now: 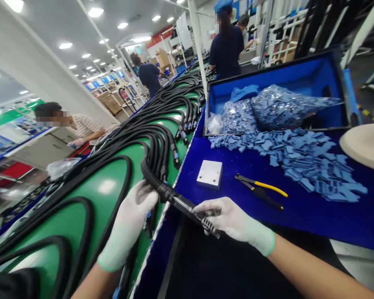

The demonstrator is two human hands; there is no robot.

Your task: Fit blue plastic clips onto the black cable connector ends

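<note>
A black corrugated hose point(154, 178) runs off the green belt and over the blue table edge, ending in a rigid black fitting point(183, 204) with a ribbed, slotted tip. My left hand point(127, 220), in a white glove, is curled against the hose from the left, its fingertips partly hidden behind it. My right hand point(226, 218), gloved too, pinches the fitting near its tip between thumb and fingers. Beyond the right hand lie a white block point(209, 174) with small holes and pliers point(262, 187) with one yellow and one black handle.
Many black hoses lie looped along the green conveyor point(109, 185). Loose blue plastic clips point(299, 162) spread over the blue table point(339, 226), before a blue bin point(318, 79) holding bagged clips. A beige round object point(366, 145) stands right. Several people work farther off.
</note>
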